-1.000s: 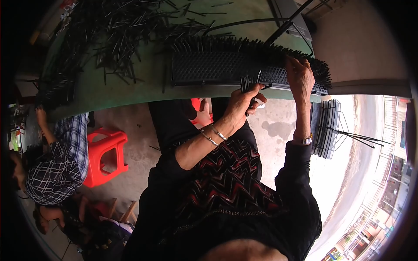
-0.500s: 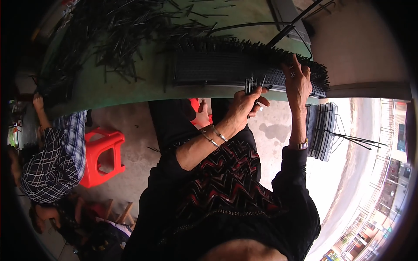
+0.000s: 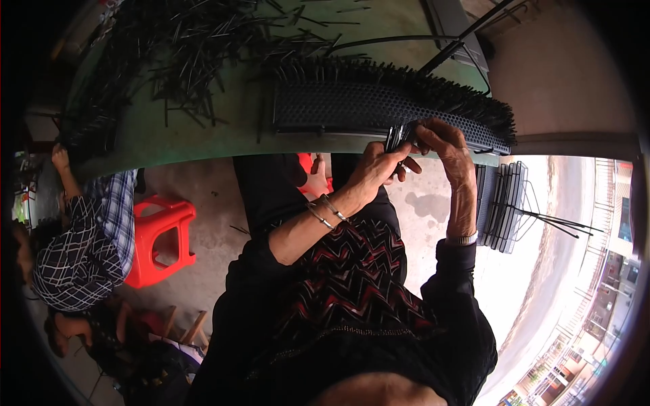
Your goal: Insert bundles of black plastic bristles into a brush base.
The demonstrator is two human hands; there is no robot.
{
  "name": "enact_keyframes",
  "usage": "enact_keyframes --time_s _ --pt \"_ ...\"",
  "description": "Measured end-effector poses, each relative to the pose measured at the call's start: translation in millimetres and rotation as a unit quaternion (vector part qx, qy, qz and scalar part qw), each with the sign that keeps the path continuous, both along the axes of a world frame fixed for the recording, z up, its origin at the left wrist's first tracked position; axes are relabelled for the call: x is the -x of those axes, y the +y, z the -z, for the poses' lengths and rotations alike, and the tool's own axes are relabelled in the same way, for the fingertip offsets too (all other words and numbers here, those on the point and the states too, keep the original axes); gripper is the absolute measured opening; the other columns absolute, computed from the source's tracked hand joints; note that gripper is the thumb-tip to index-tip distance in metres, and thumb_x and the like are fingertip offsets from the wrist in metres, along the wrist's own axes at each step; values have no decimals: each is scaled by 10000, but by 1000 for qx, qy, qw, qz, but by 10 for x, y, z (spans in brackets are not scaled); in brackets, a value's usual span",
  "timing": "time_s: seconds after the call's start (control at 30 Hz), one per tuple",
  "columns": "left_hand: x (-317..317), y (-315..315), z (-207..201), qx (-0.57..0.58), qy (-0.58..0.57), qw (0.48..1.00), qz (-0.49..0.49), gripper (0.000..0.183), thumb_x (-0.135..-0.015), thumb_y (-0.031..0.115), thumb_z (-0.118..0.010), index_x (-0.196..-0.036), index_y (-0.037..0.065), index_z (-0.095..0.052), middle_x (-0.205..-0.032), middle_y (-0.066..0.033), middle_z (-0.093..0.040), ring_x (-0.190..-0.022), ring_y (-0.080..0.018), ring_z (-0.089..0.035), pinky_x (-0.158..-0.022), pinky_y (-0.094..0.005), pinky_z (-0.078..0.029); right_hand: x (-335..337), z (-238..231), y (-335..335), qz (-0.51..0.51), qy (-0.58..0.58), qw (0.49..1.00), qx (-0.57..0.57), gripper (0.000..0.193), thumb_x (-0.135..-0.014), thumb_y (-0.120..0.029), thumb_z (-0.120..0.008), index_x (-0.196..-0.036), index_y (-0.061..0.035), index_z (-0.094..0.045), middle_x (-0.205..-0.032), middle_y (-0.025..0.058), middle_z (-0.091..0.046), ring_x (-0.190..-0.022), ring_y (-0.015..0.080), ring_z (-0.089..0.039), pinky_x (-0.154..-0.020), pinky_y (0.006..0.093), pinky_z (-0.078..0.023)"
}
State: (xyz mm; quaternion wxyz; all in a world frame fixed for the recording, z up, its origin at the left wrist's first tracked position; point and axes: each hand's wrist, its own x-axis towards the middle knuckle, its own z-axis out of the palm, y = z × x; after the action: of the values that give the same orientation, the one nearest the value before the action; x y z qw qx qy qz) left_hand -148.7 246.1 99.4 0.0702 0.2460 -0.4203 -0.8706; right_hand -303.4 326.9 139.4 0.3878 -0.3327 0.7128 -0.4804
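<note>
My left hand [image 3: 374,169] is closed round a small bunch of thin black sticks [image 3: 394,138], held upright at the near edge of a long black perforated rack [image 3: 325,108]. My right hand [image 3: 448,143] is at the bunch's right side, fingers bent and pinched together; what lies between the fingertips is too small to make out. Many similar black sticks [image 3: 467,98] stand in rows along the rack's far side and right end. Bare holes show across its near left part.
Loose black sticks [image 3: 196,61] lie heaped on the green table [image 3: 237,139]. A black metal rod frame [image 3: 447,51] rises behind the rack. More racks [image 3: 504,206] stand beyond the table's right edge. A red stool [image 3: 159,240] and another person [image 3: 81,250] are at left.
My right hand has come away from the rack's standing sticks, moving left and nearer to the bunch in my left hand. The left hand stays nearly in place, still gripping the sticks.
</note>
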Motion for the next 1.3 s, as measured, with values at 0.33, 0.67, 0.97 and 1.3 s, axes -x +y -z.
enact_keyframes --time_s 0.33,0.67,0.97,1.3 --pt "-28 -111 -63 14 16 999 47 310 -966 348 -513 -1056 83 -647 -876 -92 -719 -637 -116 -676 -406 -163 -268 6 -62 -41 -9 20 1000 -11 212 -878 -176 -635 -957 20 -650 -762 37 -615 -696 109 -543 -650 246 -432" --pt "14 -89 101 -28 1 999 -21 302 -956 339 -548 -1008 56 -642 -953 -103 -715 -764 -154 -711 -386 -144 -228 102 -112 -23 -67 72 995 12 163 -885 -118 -584 -931 33 -628 -775 78 -644 -689 125 -625 -658 240 -496" --pt "71 -129 83 -97 -17 995 -33 251 -964 252 -516 -1102 54 -586 -961 -127 -703 -772 -176 -705 -403 -171 -248 106 -143 -249 191 370 903 102 103 -900 -83 -588 -962 -9 -626 -776 68 -672 -711 103 -628 -660 250 -490" --pt "87 -39 268 -183 -8 982 -47 278 -955 255 -499 -1121 52 -591 -964 -119 -696 -905 -176 -668 -592 -234 -415 218 51 -440 164 491 850 99 85 -899 -109 -579 -932 -37 -611 -771 92 -675 -671 191 -664 -622 290 -497"
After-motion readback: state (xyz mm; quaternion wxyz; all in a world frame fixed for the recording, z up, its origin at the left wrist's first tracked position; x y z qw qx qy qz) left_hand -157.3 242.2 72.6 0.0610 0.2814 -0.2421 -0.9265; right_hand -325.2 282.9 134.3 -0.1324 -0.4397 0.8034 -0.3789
